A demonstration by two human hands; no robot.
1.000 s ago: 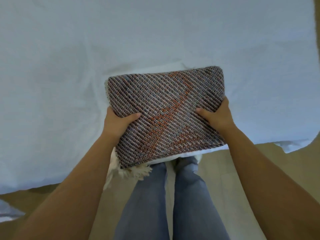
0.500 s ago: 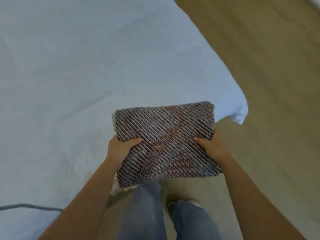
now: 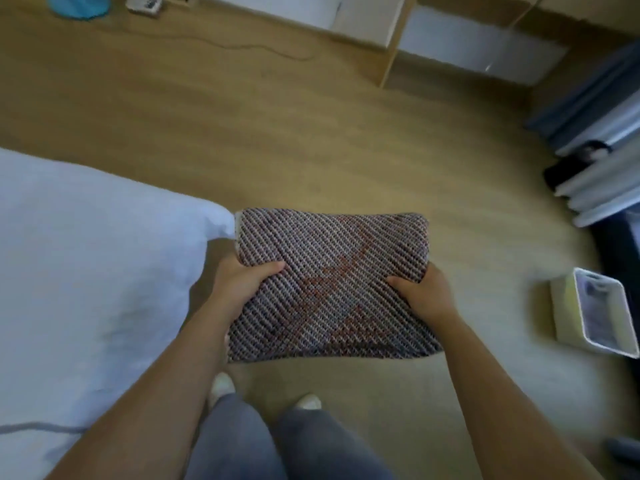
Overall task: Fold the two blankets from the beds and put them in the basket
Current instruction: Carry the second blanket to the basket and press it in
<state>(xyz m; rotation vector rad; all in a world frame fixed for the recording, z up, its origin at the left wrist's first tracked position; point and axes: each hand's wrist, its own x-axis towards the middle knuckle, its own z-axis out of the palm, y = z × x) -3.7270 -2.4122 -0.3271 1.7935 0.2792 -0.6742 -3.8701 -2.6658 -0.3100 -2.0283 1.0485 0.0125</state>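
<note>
A folded woven blanket point(image 3: 332, 285), dark with white and orange threads, hangs in the air in front of me above the floor. My left hand point(image 3: 239, 285) grips its left edge, thumb on top. My right hand point(image 3: 422, 292) grips its right edge the same way. A white basket point(image 3: 568, 317) stands on the floor at the right, and something patterned lies inside it. The bed with its white sheet point(image 3: 86, 271) is at my left.
Tan floor stretches ahead. A wooden shelf unit point(image 3: 391, 39) stands at the back, with a thin cable point(image 3: 249, 48) running across the floor near it. Blue and white fabric point(image 3: 602, 140) and a dark object point(image 3: 568, 168) are at the right edge. A blue object point(image 3: 76, 5) sits at the top left.
I have turned right, away from the bed, carrying the folded blanket in both hands. The bed has slid to the left of view, and the floor and basket have come into view.
</note>
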